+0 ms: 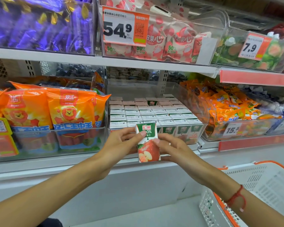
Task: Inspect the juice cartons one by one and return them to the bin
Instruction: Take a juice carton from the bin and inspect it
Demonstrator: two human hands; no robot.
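Item: one juice carton (148,143), apple print, upright, held between both hands in front of the bin. Left hand (121,142) grips its left edge, thumb across the green upper face; right hand (170,149) pinches its right edge, thumb on the front. Clear bin (179,95), just beyond the hands, holds packed rows of cartons (154,112), tops showing; one stands raised at the back. Status, by judgement: inspection of this carton underway, its return pending; how many are already checked cannot be told. Obscured: the carton's back and underside, small print, the fingers behind it. White basket (261,185) below the right forearm, cut off by the frame.
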